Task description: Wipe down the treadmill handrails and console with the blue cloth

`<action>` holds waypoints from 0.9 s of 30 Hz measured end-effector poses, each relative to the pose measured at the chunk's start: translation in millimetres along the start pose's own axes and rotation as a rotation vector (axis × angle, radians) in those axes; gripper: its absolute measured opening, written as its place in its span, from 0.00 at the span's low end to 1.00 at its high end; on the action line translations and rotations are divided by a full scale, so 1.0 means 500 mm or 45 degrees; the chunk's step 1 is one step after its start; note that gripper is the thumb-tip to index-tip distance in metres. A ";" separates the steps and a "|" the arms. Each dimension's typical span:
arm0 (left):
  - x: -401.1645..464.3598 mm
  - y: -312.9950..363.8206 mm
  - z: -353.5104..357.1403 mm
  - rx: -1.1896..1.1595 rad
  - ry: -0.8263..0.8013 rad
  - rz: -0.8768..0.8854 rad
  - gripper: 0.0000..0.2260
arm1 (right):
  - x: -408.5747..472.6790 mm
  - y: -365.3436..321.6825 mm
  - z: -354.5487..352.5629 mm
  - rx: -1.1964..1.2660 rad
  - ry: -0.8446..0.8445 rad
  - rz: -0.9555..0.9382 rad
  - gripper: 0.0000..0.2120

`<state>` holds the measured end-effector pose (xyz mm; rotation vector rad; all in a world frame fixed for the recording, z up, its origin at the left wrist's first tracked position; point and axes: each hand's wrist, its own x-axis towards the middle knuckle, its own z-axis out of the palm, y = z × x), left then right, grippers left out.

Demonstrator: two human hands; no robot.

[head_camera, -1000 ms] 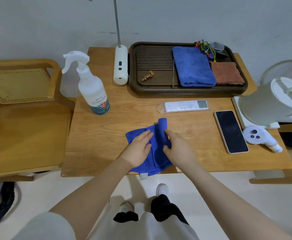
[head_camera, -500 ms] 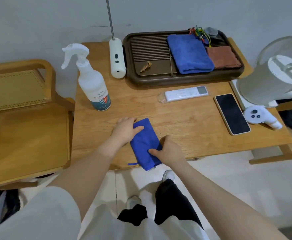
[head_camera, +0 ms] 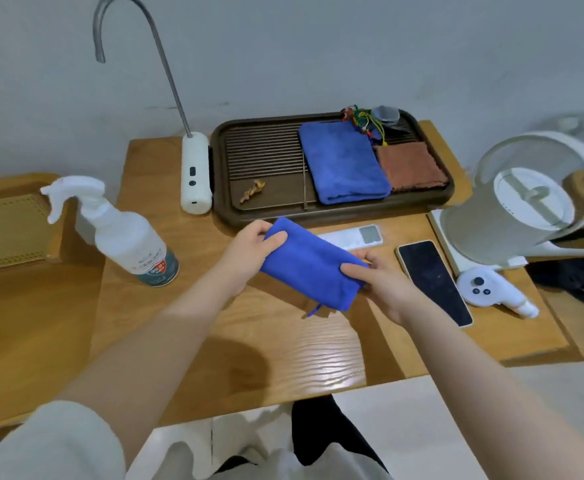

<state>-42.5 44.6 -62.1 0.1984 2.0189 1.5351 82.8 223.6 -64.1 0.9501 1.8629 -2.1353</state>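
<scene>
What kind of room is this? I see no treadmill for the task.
Probably a home living space: a wooden side table holds a tea tray, a remote and a phone. No treadmill shows.

Grey wall (head_camera: 318,46), wood table (head_camera: 283,348), cane-back chair (head_camera: 10,230) at left, pale floor (head_camera: 439,410)

Wooden table (head_camera: 283,348) bears spray bottle (head_camera: 129,244), dark tray (head_camera: 270,188), remote (head_camera: 356,236), phone (head_camera: 434,280)

A printed label is carried by the white plastic spray bottle (head_camera: 124,237); its characters cannot be read.
</scene>
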 end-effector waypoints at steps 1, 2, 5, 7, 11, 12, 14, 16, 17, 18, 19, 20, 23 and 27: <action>0.022 0.023 0.014 -0.018 0.053 -0.008 0.06 | 0.015 -0.029 -0.023 0.100 0.021 -0.025 0.09; 0.044 0.047 0.026 -0.054 0.090 -0.028 0.08 | 0.030 -0.058 -0.044 0.186 0.037 -0.051 0.11; 0.110 0.117 0.057 -0.346 0.080 -0.139 0.13 | 0.083 -0.146 -0.103 0.434 0.020 -0.116 0.20; 0.145 0.159 0.075 -0.490 0.044 -0.148 0.10 | 0.131 -0.199 -0.132 0.455 0.063 -0.149 0.21; 0.213 0.200 0.116 -0.317 0.170 -0.083 0.10 | 0.240 -0.276 -0.167 0.259 0.340 -0.132 0.22; 0.230 0.206 0.124 -0.267 0.215 -0.066 0.10 | 0.264 -0.290 -0.172 0.236 0.376 -0.120 0.21; 0.260 0.215 0.134 -0.237 0.309 -0.033 0.11 | 0.306 -0.311 -0.177 0.224 0.365 -0.125 0.21; 0.285 0.225 0.137 -0.180 0.410 -0.020 0.13 | 0.336 -0.325 -0.176 0.172 0.340 -0.153 0.21; 0.294 0.227 0.137 -0.118 0.442 -0.016 0.14 | 0.346 -0.327 -0.175 0.115 0.345 -0.176 0.22; 0.297 0.228 0.136 -0.034 0.449 -0.027 0.17 | 0.350 -0.328 -0.174 0.038 0.354 -0.215 0.23; 0.301 0.222 0.134 0.082 0.452 -0.041 0.20 | 0.351 -0.324 -0.174 -0.060 0.383 -0.274 0.24; 0.295 0.218 0.131 0.226 0.443 -0.071 0.23 | 0.345 -0.320 -0.175 -0.168 0.419 -0.327 0.23; 0.274 0.192 0.115 0.522 0.465 -0.029 0.26 | 0.316 -0.292 -0.179 -0.394 0.478 -0.396 0.20; 0.206 0.186 0.108 0.633 0.452 0.091 0.22 | 0.250 -0.251 -0.162 -0.543 0.423 -0.406 0.13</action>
